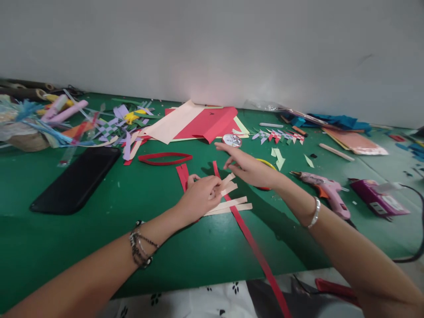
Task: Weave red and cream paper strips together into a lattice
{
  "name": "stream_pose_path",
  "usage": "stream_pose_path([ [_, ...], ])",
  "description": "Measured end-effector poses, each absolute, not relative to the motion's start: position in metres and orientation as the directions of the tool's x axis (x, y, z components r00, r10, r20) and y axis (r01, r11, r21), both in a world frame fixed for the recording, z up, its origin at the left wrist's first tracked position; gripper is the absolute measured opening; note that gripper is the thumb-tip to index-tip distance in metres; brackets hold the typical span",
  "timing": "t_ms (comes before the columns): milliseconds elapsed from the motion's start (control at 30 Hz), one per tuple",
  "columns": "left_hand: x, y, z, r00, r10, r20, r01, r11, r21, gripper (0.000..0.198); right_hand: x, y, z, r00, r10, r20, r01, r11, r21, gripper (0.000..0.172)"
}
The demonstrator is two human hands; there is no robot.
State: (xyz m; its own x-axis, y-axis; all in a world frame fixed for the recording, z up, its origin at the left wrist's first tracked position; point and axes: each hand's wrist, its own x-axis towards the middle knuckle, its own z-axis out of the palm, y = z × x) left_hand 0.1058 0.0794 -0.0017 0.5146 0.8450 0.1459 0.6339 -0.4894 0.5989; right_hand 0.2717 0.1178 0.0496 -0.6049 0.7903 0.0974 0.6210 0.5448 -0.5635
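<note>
My left hand (pixel 203 194), its fingers curled together, rests on cream paper strips (pixel 228 208) and holds them against the table. Red paper strips (pixel 182 173) stick out beyond its knuckles, partly hidden by the hand. A long red paper strip (pixel 248 238) crosses the cream ones and runs down over the table's front edge. Above and right of the strips hovers my right hand (pixel 247 165), open, with fingers spread and nothing in them. Scissors with a yellow and red handle (pixel 266 163) lie partly hidden beneath the right forearm.
A red paper loop (pixel 165 163) and a black phone (pixel 77 181) lie left on the green table (pixel 132 247). Red and cream sheets (pixel 202 123) are at the back. A pink glue gun (pixel 326 190) and purple power strip (pixel 379 198) with a cable sit right.
</note>
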Motion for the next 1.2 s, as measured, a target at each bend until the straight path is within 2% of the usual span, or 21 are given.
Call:
stream_pose_path([
  [67,0.106,0.08,-0.002,0.522,0.841,0.143,0.641,-0.497,0.585,0.011,0.282,0.107,0.056,-0.576,0.796,0.184,0.664,0.587,-0.463,0.053],
  [100,0.106,0.08,-0.002,0.524,0.84,0.14,0.644,-0.498,0.58,0.011,0.288,0.1,0.059,-0.584,0.792,0.176,0.687,0.598,-0.413,0.048],
  [167,0.106,0.08,-0.003,0.526,0.84,0.136,0.651,-0.5,0.571,0.011,0.301,0.079,0.063,-0.634,0.769,0.082,0.705,0.618,-0.347,0.038],
  [233,0.105,0.079,-0.003,0.524,0.841,0.134,0.648,-0.496,0.578,0.008,0.315,0.052,0.064,-0.685,0.729,-0.009,0.693,0.647,-0.317,0.037],
  [367,0.105,0.078,-0.002,0.518,0.845,0.129,0.635,-0.482,0.604,0.009,0.334,-0.004,0.05,-0.71,0.701,-0.071,0.697,0.685,-0.211,0.066],
  [433,0.106,0.079,-0.002,0.522,0.843,0.128,0.63,-0.482,0.609,0.01,0.335,-0.025,0.038,-0.731,0.679,-0.067,0.68,0.718,-0.147,0.073],
  [500,0.107,0.08,-0.003,0.52,0.844,0.127,0.626,-0.478,0.616,0.01,0.331,-0.037,0.025,-0.722,0.691,0.009,0.69,0.722,-0.054,0.063],
  [567,0.107,0.08,-0.003,0.512,0.85,0.128,0.628,-0.471,0.619,0.011,0.323,-0.042,0.016,-0.707,0.703,0.078,0.704,0.71,-0.025,0.047],
  [667,0.107,0.079,-0.003,0.503,0.854,0.133,0.637,-0.471,0.61,0.013,0.313,-0.038,0.017,-0.71,0.685,0.16,0.68,0.727,-0.094,0.027],
  [733,0.107,0.078,-0.003,0.504,0.852,0.141,0.639,-0.478,0.603,0.014,0.308,-0.032,0.024,-0.717,0.669,0.195,0.652,0.743,-0.154,0.019],
  [833,0.107,0.078,-0.003,0.504,0.852,0.145,0.638,-0.48,0.602,0.011,0.303,-0.019,0.036,-0.709,0.671,0.218,0.616,0.739,-0.271,0.02],
  [967,0.106,0.079,-0.006,0.491,0.86,0.14,0.63,-0.461,0.625,0.009,0.295,0.014,0.046,-0.632,0.733,0.25,0.535,0.646,-0.544,0.017],
  [1067,0.105,0.079,-0.007,0.48,0.863,0.155,0.618,-0.458,0.639,0.009,0.287,0.044,0.05,-0.553,0.787,0.275,0.538,0.589,-0.604,0.011],
  [1200,0.105,0.079,-0.004,0.482,0.867,0.126,0.611,-0.436,0.66,0.007,0.277,0.071,0.049,-0.469,0.857,0.216,0.566,0.479,-0.672,0.012],
])
